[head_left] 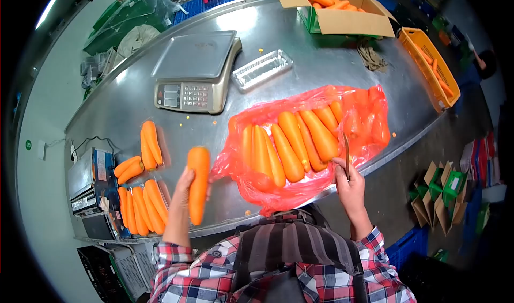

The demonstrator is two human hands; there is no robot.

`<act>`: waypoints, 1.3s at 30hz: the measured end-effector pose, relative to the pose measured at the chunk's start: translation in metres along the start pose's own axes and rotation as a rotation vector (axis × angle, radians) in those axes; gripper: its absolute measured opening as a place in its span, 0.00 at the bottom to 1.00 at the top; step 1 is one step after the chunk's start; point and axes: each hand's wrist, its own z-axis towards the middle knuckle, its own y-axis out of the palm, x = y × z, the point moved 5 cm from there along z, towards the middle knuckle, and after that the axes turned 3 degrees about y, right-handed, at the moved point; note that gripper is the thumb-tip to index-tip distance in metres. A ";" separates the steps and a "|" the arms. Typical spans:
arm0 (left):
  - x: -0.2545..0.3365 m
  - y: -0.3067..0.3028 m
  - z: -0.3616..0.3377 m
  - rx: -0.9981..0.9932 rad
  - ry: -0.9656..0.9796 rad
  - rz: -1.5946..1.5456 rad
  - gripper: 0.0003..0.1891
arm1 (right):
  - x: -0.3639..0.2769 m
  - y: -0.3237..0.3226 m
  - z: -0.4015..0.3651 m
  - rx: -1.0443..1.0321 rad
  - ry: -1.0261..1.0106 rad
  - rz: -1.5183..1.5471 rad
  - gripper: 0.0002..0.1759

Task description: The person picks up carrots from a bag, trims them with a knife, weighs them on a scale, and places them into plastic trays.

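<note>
My left hand [186,189] is closed round a large carrot [198,181], held upright over the front of the metal table [206,123]. In my right hand [348,184] is a small knife [347,156], its blade pointing away from me. That hand is at the near edge of an opened red plastic bag [257,191], in which several carrots [289,152] lie side by side. To the left of my left hand, several more carrots [140,211] lie in groups on the table, some in clear trays that are hard to make out.
A weighing scale [195,95] stands at the back left, beside an empty clear tray [262,70]. Farther back are a carton of carrots [353,23] and an orange crate [448,83]. A black device [92,188] sits at the left edge. Gloves [371,55] lie near the carton.
</note>
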 end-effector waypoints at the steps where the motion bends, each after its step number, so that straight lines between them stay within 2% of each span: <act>1: 0.004 -0.015 -0.008 0.081 -0.011 0.085 0.31 | 0.009 -0.002 -0.003 -0.005 0.077 0.032 0.12; 2: -0.002 -0.035 -0.012 0.120 0.006 0.098 0.26 | 0.014 -0.003 -0.006 -0.007 0.118 0.040 0.12; 5: -0.024 -0.067 -0.018 0.229 -0.014 -0.462 0.23 | 0.020 0.003 -0.008 -0.040 0.221 0.061 0.12; 6: -0.023 -0.073 -0.009 0.223 0.009 -0.492 0.21 | 0.020 0.006 -0.009 -0.058 0.252 0.056 0.12; 9: -0.037 -0.087 0.031 0.334 -0.174 -0.332 0.21 | 0.007 0.016 -0.007 -0.118 0.277 0.050 0.13; 11: -0.005 -0.069 0.053 0.306 -0.016 -0.089 0.25 | 0.009 0.020 -0.006 -0.156 0.124 -0.062 0.13; 12: 0.009 -0.056 0.068 0.289 0.076 0.038 0.28 | 0.009 0.024 -0.007 -0.189 0.128 -0.008 0.13; 15: 0.057 0.005 0.136 0.054 0.333 0.332 0.36 | 0.034 0.032 -0.011 -0.222 0.091 0.059 0.16; 16: 0.070 0.003 0.172 0.101 0.515 0.622 0.39 | 0.028 0.028 -0.008 -0.186 0.059 -0.035 0.16; 17: 0.085 0.015 0.182 0.161 0.298 0.641 0.40 | 0.025 0.024 -0.008 -0.198 0.041 -0.119 0.16; 19: 0.081 -0.044 0.287 0.277 0.748 1.049 0.40 | 0.031 0.012 -0.011 -0.051 -0.052 -0.118 0.16; 20: 0.091 -0.033 0.302 0.294 0.758 1.156 0.40 | 0.031 0.011 -0.011 -0.011 -0.100 -0.116 0.16; 22: 0.116 -0.016 0.318 0.366 0.764 1.370 0.41 | 0.023 -0.005 -0.017 0.030 -0.021 -0.147 0.15; 26: 0.130 0.001 0.338 0.351 0.472 1.710 0.40 | 0.036 -0.016 -0.019 0.059 0.126 -0.101 0.14; 28: 0.131 -0.004 0.346 0.347 0.448 1.696 0.39 | 0.033 -0.019 -0.014 0.046 0.171 -0.122 0.14; 29: 0.129 -0.010 0.349 0.336 0.525 1.720 0.37 | 0.039 -0.019 -0.011 0.016 0.237 -0.159 0.14; 30: 0.135 -0.011 0.343 0.280 0.490 1.694 0.36 | 0.035 -0.022 -0.008 0.016 0.216 -0.217 0.13; 31: 0.150 0.012 0.315 0.284 0.551 1.624 0.35 | 0.016 -0.030 -0.001 0.065 0.086 -0.261 0.13; 32: 0.159 0.002 0.312 0.297 0.650 1.583 0.33 | -0.009 -0.041 0.005 0.148 0.075 -0.403 0.11; 33: 0.168 -0.008 0.308 0.309 0.748 1.544 0.31 | -0.016 -0.056 0.010 0.287 -0.131 -0.375 0.10; 34: 0.180 -0.022 0.315 0.397 0.767 1.547 0.29 | 0.006 -0.075 0.013 0.381 -0.088 -0.199 0.10; 35: 0.193 -0.028 0.311 0.471 0.871 1.473 0.27 | -0.022 -0.080 0.023 0.440 0.098 0.188 0.12; 37: 0.218 -0.038 0.306 0.559 0.860 1.413 0.28 | -0.003 -0.094 0.045 0.499 0.304 0.246 0.11; 38: 0.225 -0.046 0.306 0.571 0.898 1.370 0.28 | 0.005 -0.090 0.045 0.463 0.310 0.253 0.11; 39: 0.231 -0.054 0.313 0.581 0.837 1.351 0.29 | 0.010 -0.088 0.042 0.430 0.321 0.253 0.11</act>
